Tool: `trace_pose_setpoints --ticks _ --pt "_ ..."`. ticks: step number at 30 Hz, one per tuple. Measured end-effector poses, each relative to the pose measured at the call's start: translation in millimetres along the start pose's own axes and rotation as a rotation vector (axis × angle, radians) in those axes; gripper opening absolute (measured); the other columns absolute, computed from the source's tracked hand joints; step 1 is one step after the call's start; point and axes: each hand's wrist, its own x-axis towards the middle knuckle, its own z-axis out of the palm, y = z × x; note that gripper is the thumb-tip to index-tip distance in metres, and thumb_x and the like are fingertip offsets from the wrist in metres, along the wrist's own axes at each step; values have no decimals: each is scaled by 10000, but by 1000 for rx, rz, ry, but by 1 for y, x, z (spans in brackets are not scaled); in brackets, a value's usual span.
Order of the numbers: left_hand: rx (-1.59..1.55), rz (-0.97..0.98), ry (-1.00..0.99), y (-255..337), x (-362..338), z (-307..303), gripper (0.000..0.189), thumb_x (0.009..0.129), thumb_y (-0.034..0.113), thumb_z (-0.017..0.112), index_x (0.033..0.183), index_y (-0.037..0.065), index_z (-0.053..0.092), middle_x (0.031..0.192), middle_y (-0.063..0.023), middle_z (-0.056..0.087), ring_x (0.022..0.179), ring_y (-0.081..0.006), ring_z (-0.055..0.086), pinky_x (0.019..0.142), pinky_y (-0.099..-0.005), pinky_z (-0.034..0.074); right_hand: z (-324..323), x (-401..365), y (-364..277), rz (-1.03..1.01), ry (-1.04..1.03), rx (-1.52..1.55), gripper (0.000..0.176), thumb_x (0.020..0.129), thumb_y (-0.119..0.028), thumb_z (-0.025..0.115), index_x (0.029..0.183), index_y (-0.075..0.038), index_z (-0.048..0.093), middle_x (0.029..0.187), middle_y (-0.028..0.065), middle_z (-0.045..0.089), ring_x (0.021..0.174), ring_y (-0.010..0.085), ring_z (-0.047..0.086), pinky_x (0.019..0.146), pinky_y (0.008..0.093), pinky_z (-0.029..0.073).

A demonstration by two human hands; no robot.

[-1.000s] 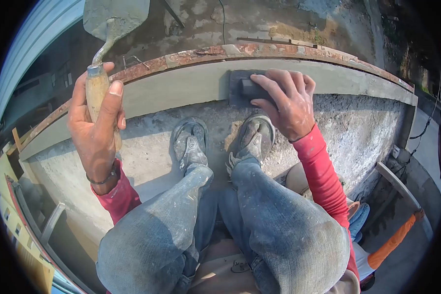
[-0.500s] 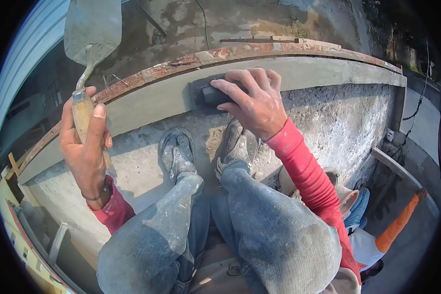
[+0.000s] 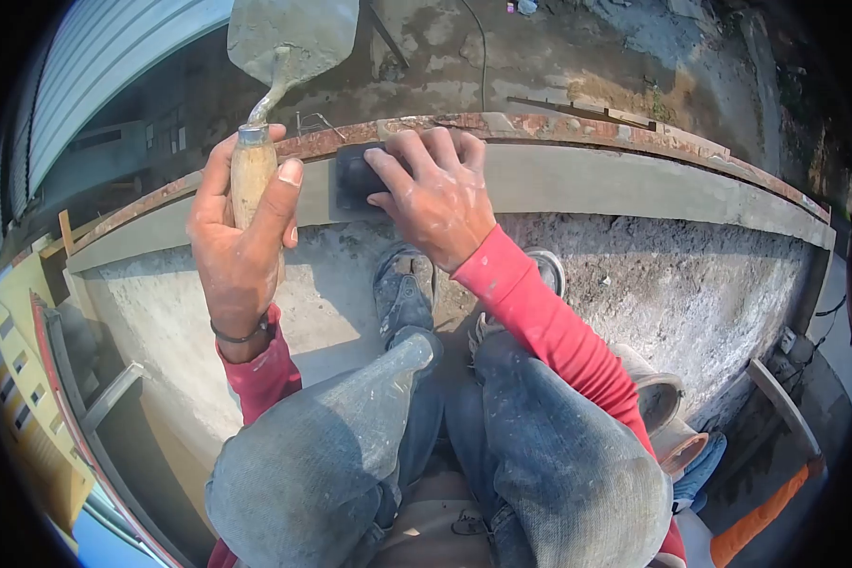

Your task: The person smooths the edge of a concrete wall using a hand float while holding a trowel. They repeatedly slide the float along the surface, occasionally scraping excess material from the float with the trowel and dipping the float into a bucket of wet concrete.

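My left hand [image 3: 241, 227] is closed around the wooden handle of a trowel [image 3: 292, 43], held upright with its mortar-smeared blade toward the top of the view. My right hand [image 3: 435, 194] grips a dark plastering float [image 3: 358, 182], its fingers over the top and the thumb at the near side. The float lies against a smooth grey band of mortar [image 3: 577, 180] along the wall's edge. Part of the float is hidden under the fingers. The trowel is to the left of the float, above the wall edge and apart from it.
A reddish brick or board edge [image 3: 530, 126] runs along the far side of the band. My shoes [image 3: 407, 293] stand on the rough ledge below. Buckets [image 3: 655, 393] sit at the right, near another person's orange sleeve [image 3: 759, 516]. Corrugated sheeting [image 3: 123, 66] is at upper left.
My right hand has slid the float left along the mortar band, closer to my left hand. The trowel stays in my left hand. The whole view has shifted a little.
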Motion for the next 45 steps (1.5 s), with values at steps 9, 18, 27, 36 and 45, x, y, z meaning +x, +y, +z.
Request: trace_pose_setpoints --ticks 9,18,27,36,45 --pt "-23 -57 38 -7 -9 -13 364 999 94 743 1342 8 655 854 12 634 646 -29 506 545 -205 401 -184 -124 158 305 -41 -487 466 967 -301 766 1411 -188 683 1296 58 640 1223 274 585 1090 438 358" --pt "-31 -88 22 -3 -2 -9 358 992 98 747 1332 12 672 819 27 619 638 -27 504 541 -198 398 -146 29 129 425 -197 594 421 1036 -247 753 1412 -72 683 1158 52 685 900 124 622 793 331 560" --pt "63 -164 87 -12 -8 -9 367 978 70 747 1331 9 668 809 19 621 603 -30 503 525 -206 409 -20 124 124 242 -1059 631 586 977 -560 753 1350 -108 741 1047 54 801 871 147 716 781 327 585" --pt "157 -196 43 -20 2 -13 388 1031 146 685 1399 39 619 767 25 566 602 -38 492 541 -206 408 -144 53 250 397 -1137 478 526 1009 -484 751 1370 -102 736 1089 55 787 1035 162 704 947 347 545" --pt "130 -187 17 -16 11 -2 421 1023 151 675 1420 25 616 818 14 586 619 -39 493 538 -206 407 -71 95 161 234 -954 717 559 997 -545 732 1354 -116 731 1120 59 799 1027 190 713 951 343 547"
